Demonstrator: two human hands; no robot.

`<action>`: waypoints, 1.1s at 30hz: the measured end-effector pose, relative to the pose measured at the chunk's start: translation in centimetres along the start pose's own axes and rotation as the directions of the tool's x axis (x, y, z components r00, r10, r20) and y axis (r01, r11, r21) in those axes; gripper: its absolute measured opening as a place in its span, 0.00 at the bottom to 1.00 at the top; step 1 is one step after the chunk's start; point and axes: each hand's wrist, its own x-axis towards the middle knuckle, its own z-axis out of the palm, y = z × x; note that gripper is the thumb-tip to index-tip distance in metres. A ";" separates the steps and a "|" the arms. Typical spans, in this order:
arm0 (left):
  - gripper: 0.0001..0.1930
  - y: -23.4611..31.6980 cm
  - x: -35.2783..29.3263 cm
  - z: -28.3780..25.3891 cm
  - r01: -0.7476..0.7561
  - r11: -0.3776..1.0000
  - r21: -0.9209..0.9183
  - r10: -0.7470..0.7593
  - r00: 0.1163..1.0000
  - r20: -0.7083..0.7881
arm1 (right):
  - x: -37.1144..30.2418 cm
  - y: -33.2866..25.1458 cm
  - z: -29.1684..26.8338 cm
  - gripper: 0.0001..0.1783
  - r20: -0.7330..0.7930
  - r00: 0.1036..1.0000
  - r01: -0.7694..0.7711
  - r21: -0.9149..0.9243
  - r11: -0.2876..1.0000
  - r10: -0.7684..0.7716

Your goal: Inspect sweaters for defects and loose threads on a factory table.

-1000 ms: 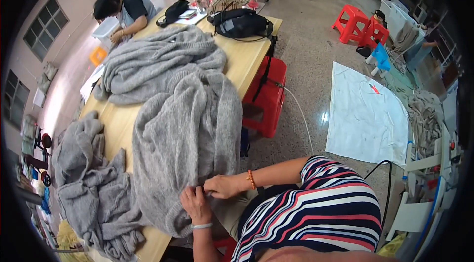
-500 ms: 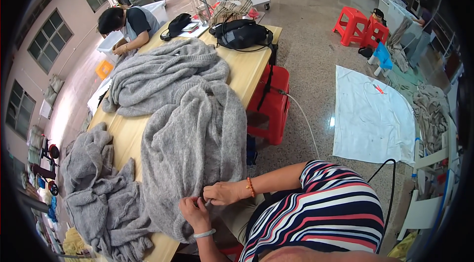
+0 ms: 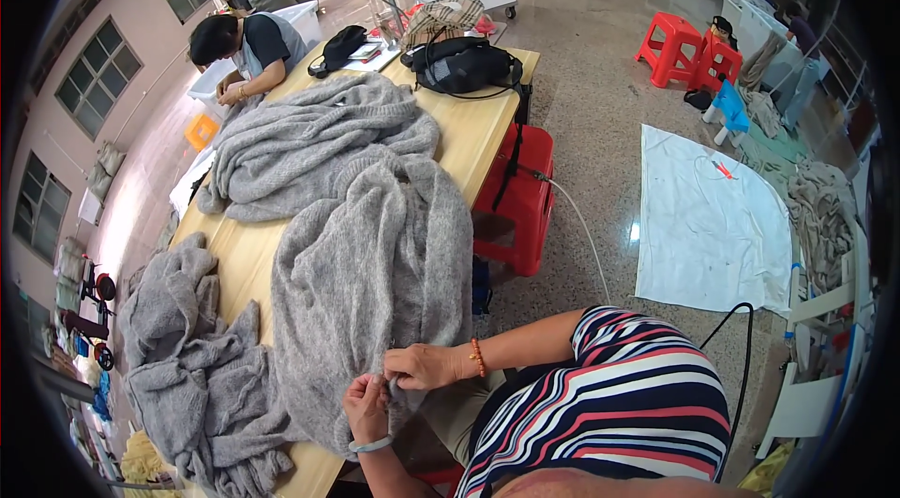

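A fuzzy grey knit sweater (image 3: 361, 254) lies spread over the near end of the wooden table (image 3: 478, 146), its lower edge hanging at my lap. My left hand (image 3: 366, 404), with a pale bracelet at the wrist, pinches the sweater's edge between thumb and fingers. Right beside it my right hand (image 3: 417, 367), wearing an orange beaded bracelet, grips the same knit, fingers closed. Whether anything small sits between the fingertips cannot be made out. A crumpled grey knit piece (image 3: 192, 376) lies to the left, and another pile of grey knitwear (image 3: 319, 142) lies farther up the table.
Black bags (image 3: 464, 65) and a checked cloth (image 3: 445, 18) sit at the table's far end. A red stool (image 3: 520, 203) stands against its right side. Across the table's far left a co-worker (image 3: 248, 52) bends over fabric. A white sheet (image 3: 712, 226) covers floor to the right.
My left hand has turned slightly and its fingertips have come closer together beside my right hand. The sweater stays in place; the whole view has shifted a little.
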 end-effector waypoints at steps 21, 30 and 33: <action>0.12 -0.9 -0.9 0.1 -0.153 0.988 0.034 0.149 0.985 0.089 | 0.6 0.7 -0.4 0.15 -0.065 0.998 0.011 -0.041 0.999 -0.013; 0.10 -1.2 -1.7 1.6 -0.456 0.519 0.723 0.561 0.820 0.114 | 0.8 1.1 -0.6 0.13 0.005 1.000 -0.007 -0.023 1.000 0.007; 0.10 -1.3 -1.6 1.6 -0.524 0.380 0.762 0.636 0.746 0.196 | 0.6 1.6 -0.3 0.13 0.040 0.998 -0.040 -0.038 0.998 0.042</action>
